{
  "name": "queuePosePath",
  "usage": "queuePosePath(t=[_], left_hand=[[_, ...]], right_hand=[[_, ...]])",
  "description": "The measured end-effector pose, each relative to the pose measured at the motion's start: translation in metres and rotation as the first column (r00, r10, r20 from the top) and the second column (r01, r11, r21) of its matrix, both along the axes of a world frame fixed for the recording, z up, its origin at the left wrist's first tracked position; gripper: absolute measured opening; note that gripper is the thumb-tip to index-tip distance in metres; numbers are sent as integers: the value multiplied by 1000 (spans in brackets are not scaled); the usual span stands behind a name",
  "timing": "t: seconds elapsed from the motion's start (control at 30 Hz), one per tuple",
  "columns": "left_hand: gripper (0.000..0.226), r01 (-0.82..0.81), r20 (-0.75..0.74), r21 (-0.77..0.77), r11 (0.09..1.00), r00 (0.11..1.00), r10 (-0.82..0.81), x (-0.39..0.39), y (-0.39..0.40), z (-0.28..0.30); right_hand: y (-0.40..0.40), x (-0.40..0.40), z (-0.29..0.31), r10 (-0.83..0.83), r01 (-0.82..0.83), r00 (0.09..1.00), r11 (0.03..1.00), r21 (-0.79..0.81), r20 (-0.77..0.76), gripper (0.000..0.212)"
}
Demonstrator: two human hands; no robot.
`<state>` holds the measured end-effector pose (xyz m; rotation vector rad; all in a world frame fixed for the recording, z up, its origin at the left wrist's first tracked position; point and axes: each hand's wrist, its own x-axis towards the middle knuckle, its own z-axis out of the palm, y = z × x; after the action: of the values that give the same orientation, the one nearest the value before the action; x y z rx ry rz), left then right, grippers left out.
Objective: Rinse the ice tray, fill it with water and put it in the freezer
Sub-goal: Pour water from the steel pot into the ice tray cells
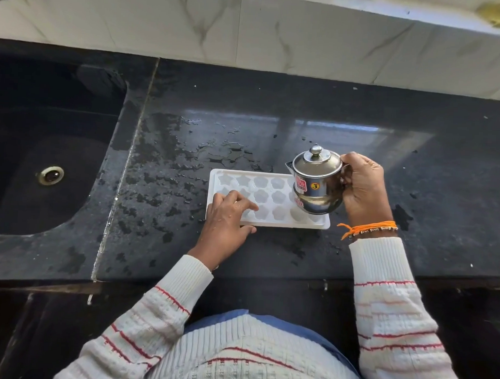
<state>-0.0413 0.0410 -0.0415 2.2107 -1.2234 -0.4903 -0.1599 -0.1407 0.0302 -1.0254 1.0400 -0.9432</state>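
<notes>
A white ice tray [267, 187] with flower-shaped cups lies flat on the black counter [274, 119]. My left hand [228, 219] rests on the tray's near left corner, fingers laid across the cups and thumb along the front rim. My right hand [363, 187] grips the handle of a small lidded steel jug [317, 180]. The jug hangs just above the tray's right end, spout pointing left. No water stream is visible.
A dark sink [46, 154] with a round drain [50, 175] lies to the left. Water puddles [187, 164] spread over the counter left of and behind the tray. A marble-tiled wall [277, 34] runs along the back.
</notes>
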Motion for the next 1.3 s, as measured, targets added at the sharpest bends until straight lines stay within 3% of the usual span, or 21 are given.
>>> queuePosePath(t=[0.87,1.3], left_hand=[[37,27,10,11,1000,1000,-27,-7,-8,2],[36,21,-32,6,1000,999,-21,-6,-9,4]], right_hand=[[-2,-10,0,17,-29,967,999,-46,-254,28],[0,-10,2,27,-43,964,997,-56,-264,28]])
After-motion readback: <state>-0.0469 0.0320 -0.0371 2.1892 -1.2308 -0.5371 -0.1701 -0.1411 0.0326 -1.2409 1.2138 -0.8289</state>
